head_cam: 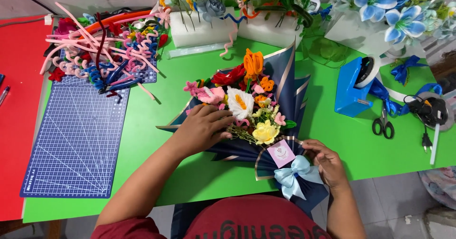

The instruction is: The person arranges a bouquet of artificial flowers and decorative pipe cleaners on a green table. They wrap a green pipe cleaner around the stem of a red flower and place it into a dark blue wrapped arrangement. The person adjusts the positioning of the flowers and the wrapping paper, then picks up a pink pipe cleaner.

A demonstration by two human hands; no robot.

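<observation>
Finishing stage, judged: left hand (202, 130) fingers flat on pipe-cleaner bouquet (247, 106) in navy wrap (289, 77); right hand (327, 165) fingers pinching wrap edge beside pink tag (281, 153) and pale-blue bow (294, 177); delicate straightening probably needed.

The bouquet (247, 101) in the middle is showing fuzzy pipe-cleaner flowers in smooth dark blue paper with shiny gold edges. A satin bow (294, 177) is gleaming at the lower right. The table (156, 120) is looking smooth, matt green. At the left, the cutting mat (80, 139) is looking like dull rubbery plastic.
</observation>
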